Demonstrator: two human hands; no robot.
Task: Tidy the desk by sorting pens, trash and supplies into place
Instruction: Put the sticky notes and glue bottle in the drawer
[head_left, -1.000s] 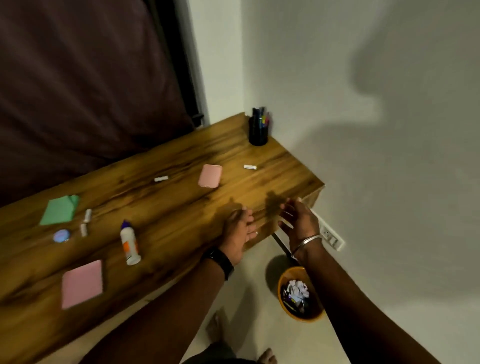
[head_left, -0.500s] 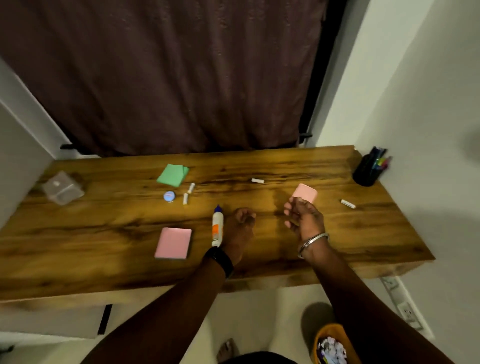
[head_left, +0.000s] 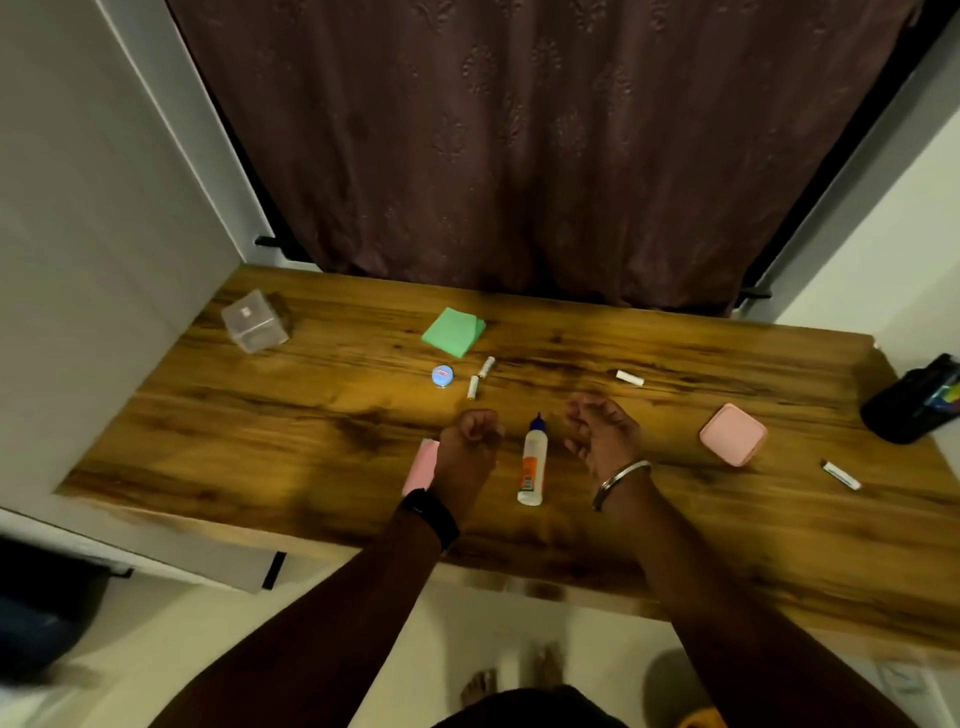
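Desk (head_left: 270, 457) of dark wood, strewn with loose supplies, seen from above.
From the left are seen a clear plastic box (head_left: 254, 322), green sticky notes (head_left: 453, 331), the left hand (head_left: 470, 447) curled into an empty fist, a glue bottle (head_left: 532, 465) lying between the hands, the right hand (head_left: 602, 434) with fingers loosely bent, grasping nothing, a pink case (head_left: 732, 434), and a black pen holder (head_left: 909, 402).

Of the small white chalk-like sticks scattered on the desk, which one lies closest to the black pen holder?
The white stick with a green stripe near the desk's front right edge. The plain one and the pair beside the blue round tin lie farther left of the black pen holder.
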